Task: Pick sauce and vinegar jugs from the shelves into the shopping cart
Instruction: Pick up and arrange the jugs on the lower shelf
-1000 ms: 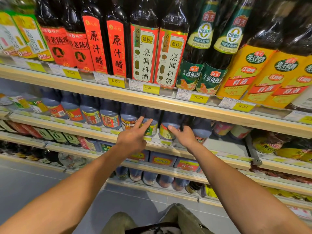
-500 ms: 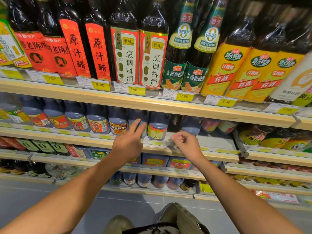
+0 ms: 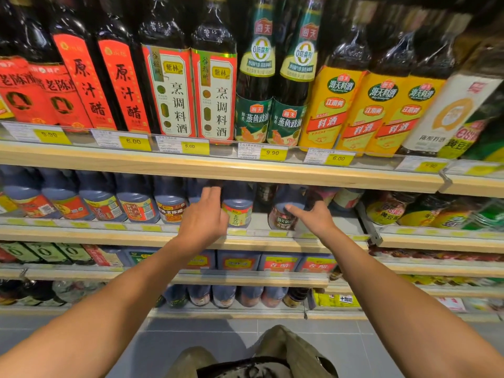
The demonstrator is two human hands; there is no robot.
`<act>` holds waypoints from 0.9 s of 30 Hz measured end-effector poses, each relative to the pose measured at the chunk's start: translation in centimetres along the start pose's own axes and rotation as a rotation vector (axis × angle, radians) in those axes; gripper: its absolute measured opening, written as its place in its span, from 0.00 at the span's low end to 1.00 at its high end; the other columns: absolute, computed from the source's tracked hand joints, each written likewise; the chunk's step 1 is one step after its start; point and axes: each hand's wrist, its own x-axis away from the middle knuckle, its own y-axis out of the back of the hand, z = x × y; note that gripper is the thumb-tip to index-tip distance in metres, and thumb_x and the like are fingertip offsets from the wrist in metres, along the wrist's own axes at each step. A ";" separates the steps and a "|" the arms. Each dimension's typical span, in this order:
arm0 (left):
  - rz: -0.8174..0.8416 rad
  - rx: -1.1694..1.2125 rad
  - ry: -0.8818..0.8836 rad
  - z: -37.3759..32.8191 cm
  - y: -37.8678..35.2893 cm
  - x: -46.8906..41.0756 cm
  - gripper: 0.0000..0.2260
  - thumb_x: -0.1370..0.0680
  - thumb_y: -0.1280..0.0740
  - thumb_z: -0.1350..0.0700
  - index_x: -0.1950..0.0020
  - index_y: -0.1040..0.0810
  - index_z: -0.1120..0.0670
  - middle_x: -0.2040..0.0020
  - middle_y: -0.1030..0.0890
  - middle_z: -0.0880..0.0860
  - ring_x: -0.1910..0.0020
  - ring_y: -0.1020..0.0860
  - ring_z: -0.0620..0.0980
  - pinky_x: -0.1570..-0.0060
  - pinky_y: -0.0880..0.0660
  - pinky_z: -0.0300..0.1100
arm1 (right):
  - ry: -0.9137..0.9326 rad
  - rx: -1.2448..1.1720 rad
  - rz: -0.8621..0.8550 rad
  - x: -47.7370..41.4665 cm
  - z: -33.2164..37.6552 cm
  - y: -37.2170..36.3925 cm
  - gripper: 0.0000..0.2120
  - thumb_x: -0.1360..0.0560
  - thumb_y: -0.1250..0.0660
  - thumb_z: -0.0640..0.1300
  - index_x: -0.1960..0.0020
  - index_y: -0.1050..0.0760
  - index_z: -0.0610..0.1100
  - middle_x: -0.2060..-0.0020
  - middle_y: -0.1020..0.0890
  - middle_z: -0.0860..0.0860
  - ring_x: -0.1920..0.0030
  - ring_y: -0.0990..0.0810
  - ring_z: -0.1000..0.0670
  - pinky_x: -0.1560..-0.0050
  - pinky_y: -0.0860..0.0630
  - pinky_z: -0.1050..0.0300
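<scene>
A row of dark jugs stands on the second shelf. My left hand reaches into that row with its fingers spread, up against a jug it mostly hides, just left of a jug with a yellow label. My right hand is open too. Its fingers lie on the right side of a dark jug with a red label, but do not close around it. No shopping cart is in view.
The top shelf holds tall bottles of vinegar and cooking wine behind yellow price tags. Lower shelves carry more jugs and flat packs. A metal divider stands right of my right hand. Grey floor tiles and my knees are below.
Both hands have pushed deeper into the second shelf. My right hand opened from a loose fist onto the red-label jug. The view shifted slightly right.
</scene>
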 end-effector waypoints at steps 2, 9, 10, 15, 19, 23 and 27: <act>-0.052 0.000 0.040 -0.8 0.4 -0.6 0.12 0.18 0.40 0.51 0.39 0.30 0.57 0.45 0.26 0.58 0.58 0.23 0.59 0.62 0.28 0.51 | 0.003 -0.023 0.040 0.0 -0.2 -0.1 0.37 0.37 0.21 0.65 0.39 0.24 0.41 0.45 0.17 0.46 0.45 0.18 0.46 0.41 0.20 0.44; 0.071 0.050 0.100 -1.4 0.4 -3.6 0.22 0.18 0.39 0.42 0.67 0.33 0.54 0.68 0.30 0.51 0.59 0.25 0.60 0.60 0.31 0.48 | -0.005 -0.092 0.072 -0.9 -2.2 -0.9 0.51 0.49 0.24 0.78 0.39 0.25 0.43 0.45 0.17 0.49 0.46 0.18 0.49 0.42 0.19 0.43; 0.095 0.031 0.105 -1.4 0.4 -4.0 0.23 0.17 0.40 0.43 0.68 0.32 0.54 0.69 0.30 0.52 0.58 0.24 0.61 0.59 0.31 0.48 | 0.001 -0.099 0.075 -1.1 -2.5 -1.0 0.52 0.50 0.25 0.79 0.39 0.24 0.43 0.46 0.17 0.49 0.46 0.17 0.49 0.42 0.18 0.43; 0.224 -0.028 0.083 -1.2 0.7 -5.8 0.20 0.16 0.42 0.43 0.60 0.29 0.56 0.58 0.23 0.55 0.47 0.21 0.61 0.54 0.31 0.46 | 0.023 -0.126 0.058 -1.3 -2.7 -1.7 0.53 0.50 0.25 0.79 0.39 0.25 0.42 0.45 0.17 0.48 0.45 0.17 0.48 0.41 0.19 0.42; 0.236 0.066 0.098 -0.9 0.8 -6.6 0.18 0.19 0.39 0.36 0.45 0.25 0.51 0.39 0.20 0.59 0.38 0.24 0.61 0.45 0.30 0.48 | 0.036 -0.122 0.029 -1.1 -2.7 -1.9 0.47 0.45 0.26 0.74 0.40 0.25 0.42 0.45 0.17 0.47 0.45 0.18 0.47 0.41 0.19 0.41; 0.224 0.192 0.067 -0.7 1.3 -7.1 0.33 0.22 0.36 0.33 0.23 0.31 0.50 0.22 0.32 0.53 0.24 0.34 0.59 0.29 0.37 0.49 | 0.043 -0.129 0.025 -0.9 -2.7 -2.1 0.44 0.43 0.26 0.73 0.40 0.26 0.42 0.44 0.18 0.47 0.45 0.18 0.47 0.40 0.20 0.41; 0.265 0.148 0.048 -0.1 1.2 -7.7 0.35 0.23 0.38 0.31 0.22 0.33 0.49 0.20 0.36 0.53 0.23 0.36 0.59 0.26 0.40 0.51 | 0.043 -0.125 0.033 -1.0 -2.7 -2.0 0.39 0.39 0.24 0.69 0.40 0.26 0.43 0.44 0.18 0.47 0.45 0.18 0.47 0.40 0.20 0.41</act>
